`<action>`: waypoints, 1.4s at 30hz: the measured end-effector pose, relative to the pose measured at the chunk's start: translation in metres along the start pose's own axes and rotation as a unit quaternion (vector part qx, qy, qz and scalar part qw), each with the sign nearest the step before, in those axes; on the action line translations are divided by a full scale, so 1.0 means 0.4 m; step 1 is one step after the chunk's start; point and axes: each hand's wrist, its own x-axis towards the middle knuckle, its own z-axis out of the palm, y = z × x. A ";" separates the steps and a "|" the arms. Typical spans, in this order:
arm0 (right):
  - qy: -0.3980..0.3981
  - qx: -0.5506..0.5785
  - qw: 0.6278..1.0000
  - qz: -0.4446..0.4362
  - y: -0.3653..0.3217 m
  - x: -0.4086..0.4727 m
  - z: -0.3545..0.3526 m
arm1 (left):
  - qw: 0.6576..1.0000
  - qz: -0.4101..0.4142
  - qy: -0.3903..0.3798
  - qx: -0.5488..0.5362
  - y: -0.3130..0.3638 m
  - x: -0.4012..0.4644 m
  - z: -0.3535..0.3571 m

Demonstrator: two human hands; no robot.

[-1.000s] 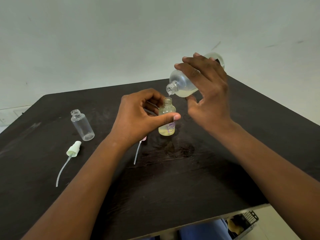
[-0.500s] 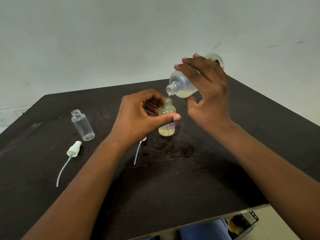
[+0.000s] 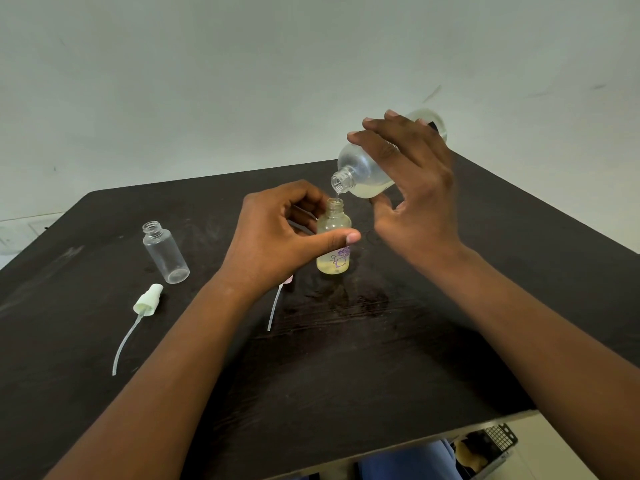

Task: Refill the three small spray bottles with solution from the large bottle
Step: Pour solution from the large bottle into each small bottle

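I see my left hand wrapped round the small printed bottle, thumb across its front and fingers curled behind, a firm grip that keeps it upright on the dark surface. The bottle holds a shallow layer of yellowish liquid at its base. My right hand has the large bottle tilted mouth-down just above the small bottle's open neck; fingers lie over the top of it and the thumb props it from beneath, so that grip is closed on it too. A thin stream runs from the large mouth into the small neck, and pale solution pools in the large bottle's lower side.

To the left of the printed bottle, well apart, an empty clear bottle stands uncapped. Nearer me than that one lies a pale green spray head with its dip tube trailing toward the surface's near edge. A pink-topped spray head lies just left of the printed bottle, mostly hidden under my left wrist, only its tube showing clearly.

The printed bottle sits about mid-surface, far from every edge. Bare dark top runs toward me from it and off to its right. A wet patch glistens just on the near side of it.
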 end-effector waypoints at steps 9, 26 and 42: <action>0.001 -0.005 1.000 0.000 0.002 0.000 0.000 | 1.000 0.001 -0.001 0.000 0.001 -0.001 0.000; 0.000 -0.005 1.000 0.000 -0.002 0.000 -0.001 | 1.000 0.003 0.001 -0.001 -0.001 -0.001 0.000; 0.000 -0.002 1.000 -0.001 0.001 -0.002 0.000 | 1.000 0.004 0.002 0.002 -0.001 0.001 -0.001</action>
